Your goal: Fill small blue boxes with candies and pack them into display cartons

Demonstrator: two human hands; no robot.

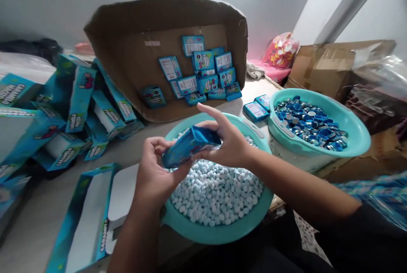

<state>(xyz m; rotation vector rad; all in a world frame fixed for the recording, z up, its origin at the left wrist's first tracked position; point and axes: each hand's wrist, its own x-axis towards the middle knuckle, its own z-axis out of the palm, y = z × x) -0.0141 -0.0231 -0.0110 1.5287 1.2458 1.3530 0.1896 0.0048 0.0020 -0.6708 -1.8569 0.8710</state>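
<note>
**Both hands on one small box, over the candy basin**

Your left hand (155, 171) has its fingers curled around the lower end of a small blue box (190, 146), thumb on the near side. Your right hand (229, 141) pinches the upper end, index finger stretched out straight over the top.

The box is tilted, its right end higher, and held in the air just above a teal basin (219, 232) heaped with pale blue and white candies (216, 192).

- To the right, touching that basin: a second teal basin (305, 148) of blue and silver round caps (311, 124).
- Between the basins, at the back: two packs (256, 110) lying flat on the table (47, 205).
- Behind: a cardboard box (133, 52) tipped on its side, with more small packs (206, 73) piled inside.
- Left: open display cartons (76, 95) in a loose heap.
</note>
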